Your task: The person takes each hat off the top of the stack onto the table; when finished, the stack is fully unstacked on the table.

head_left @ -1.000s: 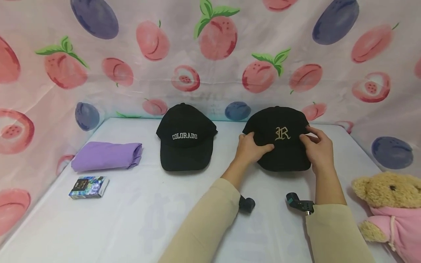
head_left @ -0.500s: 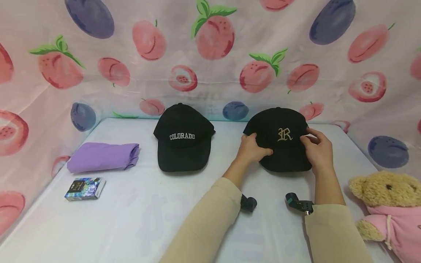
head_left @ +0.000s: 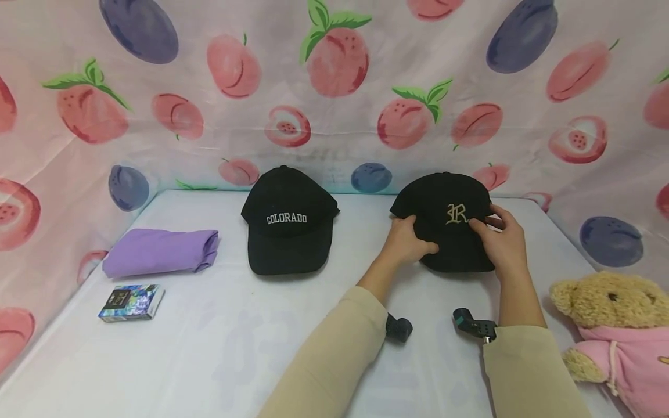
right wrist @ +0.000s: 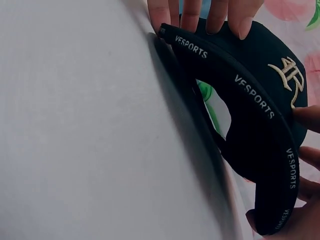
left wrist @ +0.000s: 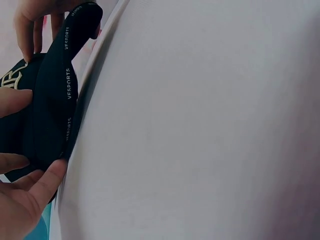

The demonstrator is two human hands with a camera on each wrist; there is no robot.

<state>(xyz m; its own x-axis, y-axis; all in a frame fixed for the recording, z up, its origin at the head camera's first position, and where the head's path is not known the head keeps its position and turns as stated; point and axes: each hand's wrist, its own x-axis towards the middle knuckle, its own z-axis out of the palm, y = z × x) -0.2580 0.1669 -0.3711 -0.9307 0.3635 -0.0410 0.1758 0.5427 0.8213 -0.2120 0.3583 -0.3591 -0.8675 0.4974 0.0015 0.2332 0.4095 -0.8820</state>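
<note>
A black baseball cap (head_left: 441, 200) with a gold letter R faces the camera on the right of the table, with its brim towards the front. My left hand (head_left: 405, 241) grips the cap's left side, thumb on the front near the brim. On the opposite side my right hand (head_left: 504, 241) pinches the edge, its thumb beside the letter. Both wrist views show the brim's underside edge printed "VESPORTS", on the cap (left wrist: 52, 110) in the left and the cap (right wrist: 255, 100) in the right. Some fingertips are hidden behind the cap.
Left of it stands another black cap (head_left: 290, 247) lettered COLORADO. Folded purple cloth (head_left: 159, 252) and a small patterned box (head_left: 132, 303) lie at the far left. A teddy bear (head_left: 611, 342) in pink sits at the right front. Fruit-printed fabric (head_left: 334, 128) hangs behind the table.
The R cap has shifted and turned slightly to the right in my hands. My right thumb now lies closer to the letter. The whole head view has drifted a little.
</note>
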